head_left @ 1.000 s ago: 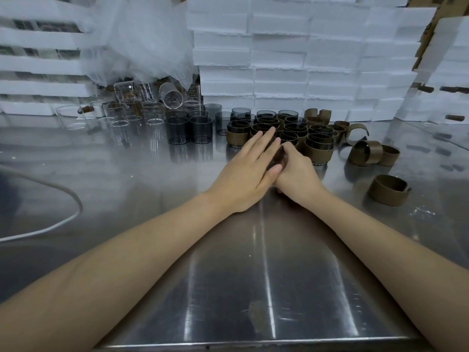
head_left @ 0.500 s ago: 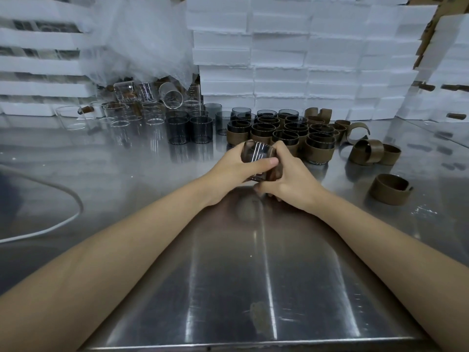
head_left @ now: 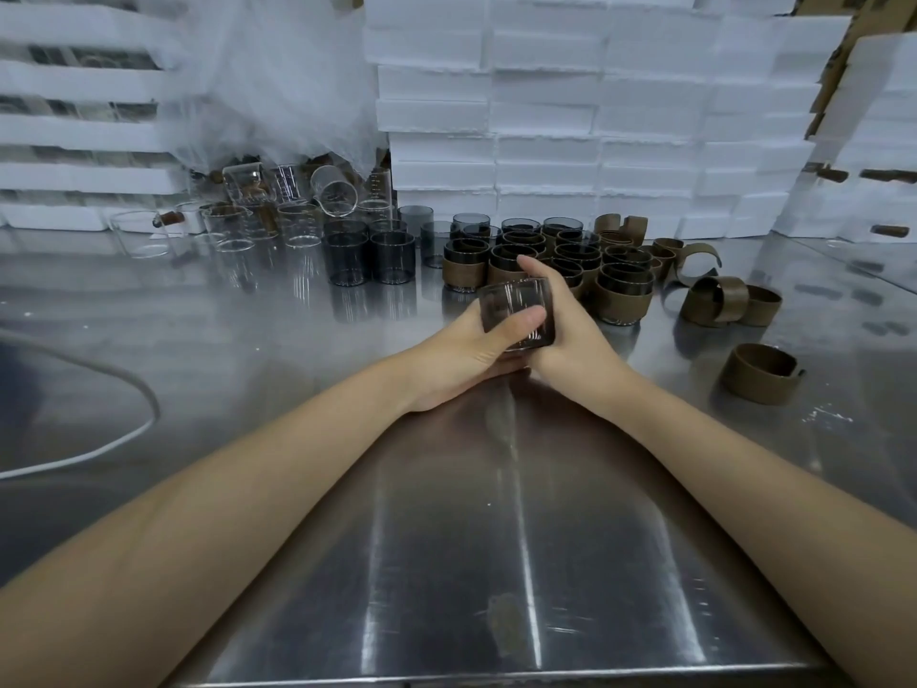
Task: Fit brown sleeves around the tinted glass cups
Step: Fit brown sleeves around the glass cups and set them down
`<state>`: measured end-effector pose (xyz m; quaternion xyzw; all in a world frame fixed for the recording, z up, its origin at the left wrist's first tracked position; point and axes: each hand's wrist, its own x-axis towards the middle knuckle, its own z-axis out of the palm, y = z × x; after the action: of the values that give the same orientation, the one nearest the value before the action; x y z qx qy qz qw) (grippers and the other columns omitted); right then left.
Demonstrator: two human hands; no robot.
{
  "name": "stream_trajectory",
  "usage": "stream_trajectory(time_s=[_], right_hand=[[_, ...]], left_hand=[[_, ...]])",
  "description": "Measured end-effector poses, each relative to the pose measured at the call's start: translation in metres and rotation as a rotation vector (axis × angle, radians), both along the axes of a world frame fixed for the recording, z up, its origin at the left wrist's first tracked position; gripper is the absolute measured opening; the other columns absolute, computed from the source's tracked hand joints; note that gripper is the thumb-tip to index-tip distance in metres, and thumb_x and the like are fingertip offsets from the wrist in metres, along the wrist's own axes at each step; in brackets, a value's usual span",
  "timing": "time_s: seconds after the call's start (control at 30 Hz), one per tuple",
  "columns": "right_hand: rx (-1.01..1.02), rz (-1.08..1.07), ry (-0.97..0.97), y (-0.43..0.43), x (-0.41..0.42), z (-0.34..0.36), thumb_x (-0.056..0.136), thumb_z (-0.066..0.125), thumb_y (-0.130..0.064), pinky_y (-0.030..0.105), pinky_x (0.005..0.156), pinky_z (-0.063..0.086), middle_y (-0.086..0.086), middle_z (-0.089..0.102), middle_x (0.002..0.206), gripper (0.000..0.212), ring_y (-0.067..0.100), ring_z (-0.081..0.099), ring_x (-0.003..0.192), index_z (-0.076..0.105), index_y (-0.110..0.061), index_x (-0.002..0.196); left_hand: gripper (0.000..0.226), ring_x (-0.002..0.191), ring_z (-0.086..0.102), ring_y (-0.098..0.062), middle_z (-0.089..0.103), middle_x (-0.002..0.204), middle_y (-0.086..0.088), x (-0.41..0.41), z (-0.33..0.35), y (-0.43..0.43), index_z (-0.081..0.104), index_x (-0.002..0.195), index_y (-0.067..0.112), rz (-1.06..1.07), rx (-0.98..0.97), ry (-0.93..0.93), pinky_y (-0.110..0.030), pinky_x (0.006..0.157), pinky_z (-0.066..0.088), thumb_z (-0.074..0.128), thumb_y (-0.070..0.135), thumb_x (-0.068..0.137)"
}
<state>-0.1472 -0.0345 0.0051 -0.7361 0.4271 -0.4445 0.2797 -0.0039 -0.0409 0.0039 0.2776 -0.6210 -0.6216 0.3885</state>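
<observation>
- At the centre of the frame, the two hands meet around one tinted glass cup, held just above the steel table.
- The left hand cradles the cup from the lower left, its thumb lying across the front of the glass wall and its fingers curled under it.
- The right hand grips the cup from the right, with one finger reaching up behind the far rim.
- The cup sits between the two palms, mouth tilted slightly toward the top of the frame. The hands touch each other below it.
- Just above the hands stands a tight cluster of sleeved cups, each dark glass wrapped in a brown band. The nearest ones are right behind the fingertips.
- Left of that cluster stand bare tinted cups, upright and close together.
- Further toward the upper left is a jumble of clear glasses, some upright and one lying on its side.
- Right of the sleeved cluster lie loose brown sleeves, curled open. A single sleeve lies apart at centre right.
- Stacked white foam boxes fill the top of the frame.
- A white cable curves across the table at the left edge.
</observation>
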Motion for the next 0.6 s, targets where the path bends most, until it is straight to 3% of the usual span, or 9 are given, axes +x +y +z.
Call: stream_trajectory(time_s=[0.07, 0.13, 0.2, 0.27, 0.33, 0.47, 0.53, 0.6], right_hand=[[-0.028, -0.062, 0.004, 0.001, 0.002, 0.003, 0.073, 0.044, 0.023, 0.029, 0.1, 0.044, 0.001, 0.057, 0.119, 0.073, 0.018, 0.054, 0.117, 0.041, -0.009, 0.139], [-0.046, -0.096, 0.02, 0.003, 0.004, 0.007, 0.07, 0.042, 0.022, 0.035, 0.094, 0.048, 0.005, 0.062, 0.11, 0.063, 0.022, 0.058, 0.109, 0.052, -0.005, 0.127], [-0.05, -0.14, 0.069, 0.004, 0.004, 0.009, 0.07, 0.043, 0.019, 0.039, 0.086, 0.052, 0.01, 0.067, 0.102, 0.055, 0.026, 0.064, 0.098, 0.057, -0.003, 0.119], [-0.001, -0.172, 0.103, 0.004, 0.003, 0.009, 0.072, 0.043, 0.016, 0.042, 0.069, 0.058, 0.015, 0.07, 0.083, 0.045, 0.026, 0.069, 0.071, 0.059, -0.001, 0.11], [0.045, -0.233, 0.181, 0.004, 0.002, 0.008, 0.074, 0.044, 0.011, 0.041, 0.055, 0.058, 0.013, 0.067, 0.065, 0.033, 0.024, 0.066, 0.052, 0.061, -0.001, 0.098], [0.001, -0.371, 0.443, 0.004, 0.001, 0.007, 0.075, 0.055, 0.001, 0.048, 0.074, 0.055, 0.014, 0.067, 0.082, 0.014, 0.036, 0.063, 0.081, 0.058, -0.013, 0.077], [-0.032, -0.373, 0.425, 0.003, 0.002, 0.005, 0.078, 0.053, 0.001, 0.048, 0.076, 0.052, 0.014, 0.066, 0.084, 0.016, 0.037, 0.061, 0.085, 0.055, -0.015, 0.073], [-0.099, -0.351, 0.338, 0.002, 0.005, 0.004, 0.082, 0.051, 0.002, 0.047, 0.079, 0.05, 0.013, 0.062, 0.092, 0.012, 0.033, 0.058, 0.089, 0.055, -0.009, 0.086]], left_hand=[[0.063, 0.125, 0.057, -0.025, 0.056, 0.137, -0.016, -0.002, -0.001, 0.001, 0.035, 0.143, 0.012, 0.035, -0.023, -0.008, -0.04, 0.108, 0.045, 0.062, 0.034, 0.09], [0.059, 0.122, 0.059, -0.024, 0.059, 0.131, -0.015, -0.002, -0.001, 0.001, 0.039, 0.141, 0.011, 0.035, -0.04, -0.009, -0.039, 0.108, 0.045, 0.062, 0.034, 0.091], [0.046, 0.104, 0.064, -0.017, 0.067, 0.112, -0.005, -0.003, 0.0, 0.002, 0.051, 0.128, 0.012, 0.009, -0.037, 0.008, -0.032, 0.097, 0.05, 0.061, 0.036, 0.091], [0.035, 0.081, 0.063, -0.018, 0.067, 0.093, -0.004, -0.003, 0.001, 0.004, 0.056, 0.115, 0.011, -0.01, -0.037, 0.045, -0.031, 0.078, 0.052, 0.057, 0.034, 0.089], [0.034, 0.076, 0.06, -0.024, 0.065, 0.089, -0.01, -0.003, 0.001, 0.004, 0.059, 0.109, 0.008, -0.003, -0.027, 0.066, -0.032, 0.073, 0.053, 0.057, 0.035, 0.09], [0.039, 0.107, 0.06, -0.026, 0.067, 0.115, -0.013, -0.002, -0.002, -0.002, 0.065, 0.114, 0.011, 0.038, 0.057, 0.09, -0.032, 0.099, 0.05, 0.059, 0.042, 0.091], [0.047, 0.111, 0.064, -0.022, 0.069, 0.117, -0.012, -0.002, -0.002, -0.006, 0.064, 0.118, 0.008, 0.08, 0.113, 0.144, -0.034, 0.105, 0.048, 0.058, 0.046, 0.092], [0.058, 0.112, 0.065, -0.022, 0.069, 0.117, -0.013, -0.001, -0.001, -0.01, 0.061, 0.121, 0.005, 0.178, 0.146, 0.206, -0.036, 0.105, 0.047, 0.058, 0.052, 0.088]])
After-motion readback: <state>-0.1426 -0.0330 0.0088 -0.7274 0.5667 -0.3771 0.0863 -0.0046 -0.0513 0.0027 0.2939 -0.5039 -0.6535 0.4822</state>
